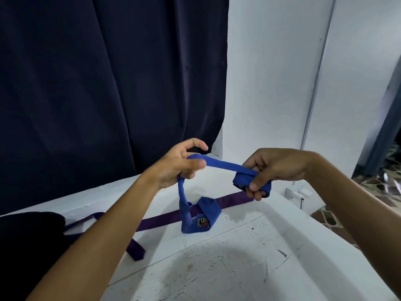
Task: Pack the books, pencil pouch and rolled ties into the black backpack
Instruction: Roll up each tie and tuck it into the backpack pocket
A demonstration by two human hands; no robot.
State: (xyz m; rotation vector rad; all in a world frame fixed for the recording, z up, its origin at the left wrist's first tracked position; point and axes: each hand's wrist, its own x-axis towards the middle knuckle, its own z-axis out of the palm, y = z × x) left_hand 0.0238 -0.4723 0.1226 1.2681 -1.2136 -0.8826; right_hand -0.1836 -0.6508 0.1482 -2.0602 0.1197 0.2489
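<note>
While the blue tie stretched taut between my two hands above the desk, its rolled end sat clamped in my right hand, thumb beneath and fingers curled over the top of the roll. My left hand pinched the strip further along, fingers bent round it, and from there the tie dropped down to its wide end, which rested folded on the desk with a small crest badge facing me. Just behind that wide end, touching it or nearly so, a purple tie lay unrolled flat across the desk, running from near my right hand down to the left, where its pointed tip stuck out beneath my left forearm. At the far left edge a black mass, the black backpack as far as I could tell, sat on the desk with the purple tie running up against it. A dark navy curtain hung behind, beside a white wall.
</note>
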